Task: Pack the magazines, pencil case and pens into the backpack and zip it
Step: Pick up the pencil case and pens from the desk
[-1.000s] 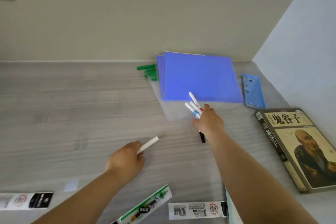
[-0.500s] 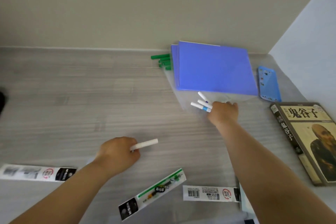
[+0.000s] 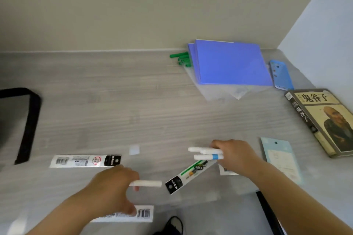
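Grey wood-grain worktop [image 3: 133, 91] carried stacked blue magazines [image 3: 229, 63]. Left grip [image 3: 112, 185] held one white pen [image 3: 148, 183]; right grip [image 3: 236, 155] clutched several white pens [image 3: 204, 153].

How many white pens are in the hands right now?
4. One white pen in the left hand; three bunched in the right hand: top pen, middle pen, blue-banded pen. Either fist could hide more.

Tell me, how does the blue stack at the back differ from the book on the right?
The blue stack is several thin, plain covers, slightly fanned; the book is one thick volume. The stack shows no print; the book's cover carries characters and a portrait. Both lie flat on the grey table.
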`<act>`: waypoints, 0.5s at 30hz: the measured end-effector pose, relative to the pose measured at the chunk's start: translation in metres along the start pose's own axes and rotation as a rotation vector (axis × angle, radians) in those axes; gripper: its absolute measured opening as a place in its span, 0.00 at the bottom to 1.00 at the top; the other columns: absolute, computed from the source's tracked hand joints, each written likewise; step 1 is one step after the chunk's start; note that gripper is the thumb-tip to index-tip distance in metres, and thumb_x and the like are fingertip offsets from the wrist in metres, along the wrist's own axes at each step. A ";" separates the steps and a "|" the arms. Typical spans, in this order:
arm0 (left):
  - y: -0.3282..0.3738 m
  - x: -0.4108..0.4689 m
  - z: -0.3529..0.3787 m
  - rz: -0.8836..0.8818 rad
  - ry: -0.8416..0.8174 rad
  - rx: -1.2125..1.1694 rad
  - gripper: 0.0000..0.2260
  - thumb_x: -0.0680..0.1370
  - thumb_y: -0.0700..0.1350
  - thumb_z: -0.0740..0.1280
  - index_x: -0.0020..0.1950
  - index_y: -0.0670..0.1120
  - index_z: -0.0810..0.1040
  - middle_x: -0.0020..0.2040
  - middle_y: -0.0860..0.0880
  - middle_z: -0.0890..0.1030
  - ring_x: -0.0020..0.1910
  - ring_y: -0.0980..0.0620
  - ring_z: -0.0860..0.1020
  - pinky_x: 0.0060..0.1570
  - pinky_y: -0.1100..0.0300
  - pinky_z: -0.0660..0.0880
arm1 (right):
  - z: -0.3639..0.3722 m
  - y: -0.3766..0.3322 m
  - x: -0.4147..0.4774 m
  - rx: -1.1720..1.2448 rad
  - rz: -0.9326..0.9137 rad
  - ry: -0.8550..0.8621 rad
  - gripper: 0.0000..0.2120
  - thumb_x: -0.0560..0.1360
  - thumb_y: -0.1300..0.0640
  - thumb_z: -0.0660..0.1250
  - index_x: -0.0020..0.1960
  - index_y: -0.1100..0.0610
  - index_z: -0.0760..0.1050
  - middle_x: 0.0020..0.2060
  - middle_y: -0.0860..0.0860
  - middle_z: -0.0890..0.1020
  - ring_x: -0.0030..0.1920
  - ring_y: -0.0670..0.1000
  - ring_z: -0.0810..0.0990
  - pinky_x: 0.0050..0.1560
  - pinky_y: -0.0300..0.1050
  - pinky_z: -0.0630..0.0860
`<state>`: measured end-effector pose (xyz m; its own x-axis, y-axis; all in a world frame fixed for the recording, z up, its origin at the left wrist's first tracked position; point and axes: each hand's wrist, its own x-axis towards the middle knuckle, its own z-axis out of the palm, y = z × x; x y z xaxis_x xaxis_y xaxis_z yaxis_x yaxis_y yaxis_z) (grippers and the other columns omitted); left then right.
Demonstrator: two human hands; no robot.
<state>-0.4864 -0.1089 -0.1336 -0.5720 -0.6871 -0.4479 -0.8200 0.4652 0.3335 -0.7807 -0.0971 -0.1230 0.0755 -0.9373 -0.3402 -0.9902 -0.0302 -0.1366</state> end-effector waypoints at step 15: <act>-0.018 -0.024 0.046 -0.038 0.115 -0.057 0.13 0.70 0.55 0.66 0.30 0.56 0.64 0.34 0.61 0.62 0.56 0.55 0.73 0.38 0.64 0.64 | 0.037 -0.052 -0.010 -0.231 -0.044 -0.046 0.17 0.73 0.64 0.56 0.61 0.52 0.66 0.50 0.55 0.81 0.48 0.58 0.79 0.38 0.43 0.62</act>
<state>-0.4587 -0.0750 -0.1668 -0.5315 -0.7649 -0.3639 -0.8367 0.4071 0.3663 -0.7253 -0.0737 -0.1469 0.1191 -0.9167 -0.3813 -0.9860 -0.1543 0.0629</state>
